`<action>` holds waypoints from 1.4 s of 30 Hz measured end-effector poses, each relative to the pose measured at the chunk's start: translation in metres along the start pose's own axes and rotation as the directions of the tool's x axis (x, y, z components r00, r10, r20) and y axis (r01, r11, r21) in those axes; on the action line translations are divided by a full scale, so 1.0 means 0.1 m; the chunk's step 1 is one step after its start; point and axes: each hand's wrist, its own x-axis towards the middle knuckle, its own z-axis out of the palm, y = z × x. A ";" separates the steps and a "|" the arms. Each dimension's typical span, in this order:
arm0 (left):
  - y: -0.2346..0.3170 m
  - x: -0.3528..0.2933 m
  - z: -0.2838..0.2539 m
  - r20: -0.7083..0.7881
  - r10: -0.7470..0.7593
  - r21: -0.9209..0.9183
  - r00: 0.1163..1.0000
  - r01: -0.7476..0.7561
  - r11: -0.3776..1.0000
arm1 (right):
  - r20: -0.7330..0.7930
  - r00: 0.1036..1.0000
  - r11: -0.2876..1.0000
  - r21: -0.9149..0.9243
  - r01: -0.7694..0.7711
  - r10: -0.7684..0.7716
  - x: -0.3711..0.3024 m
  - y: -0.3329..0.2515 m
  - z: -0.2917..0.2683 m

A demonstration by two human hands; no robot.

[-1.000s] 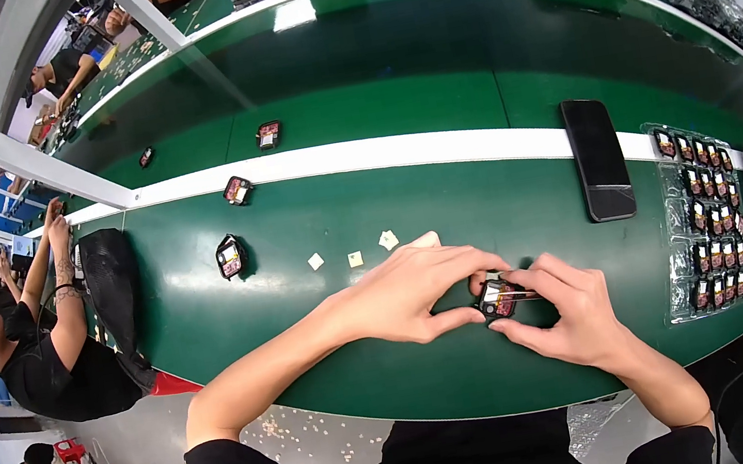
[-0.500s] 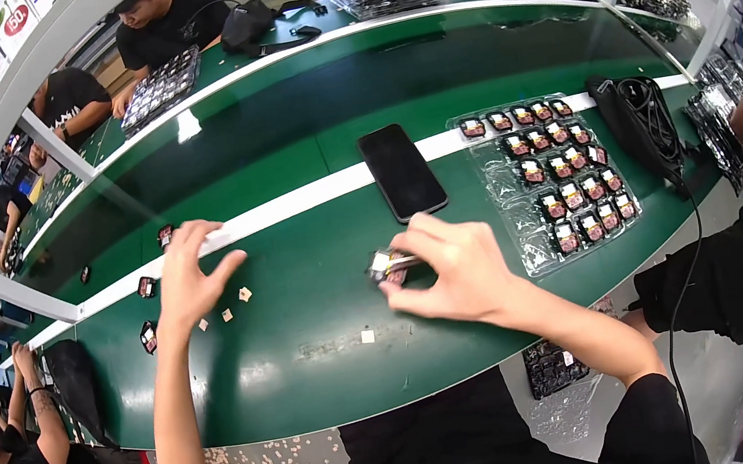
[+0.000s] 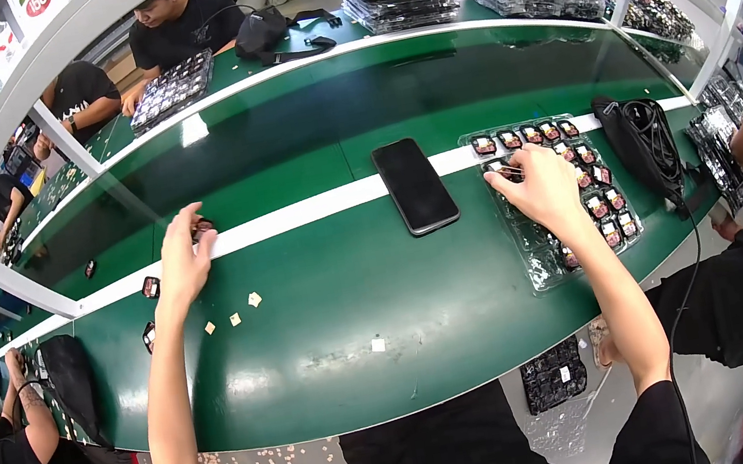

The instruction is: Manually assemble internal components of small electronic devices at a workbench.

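Forward — right hand [image 3: 540,186] over tray [image 3: 542,258]

Green bench [image 3: 316,369]: we count four pale squares [image 3: 378,345].
Left side: small black units [image 3: 151,288].
Right side: clear tray [image 3: 536,242].
White strip [image 3: 308,202]: black phone [image 3: 416,185] across it.
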 end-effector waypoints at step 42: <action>1.13 -0.81 0.15 0.405 0.285 -0.353 0.869 -0.139 0.925 | 0.184 0.846 0.474 0.876 0.090 -0.500 -0.65 -1.83 0.36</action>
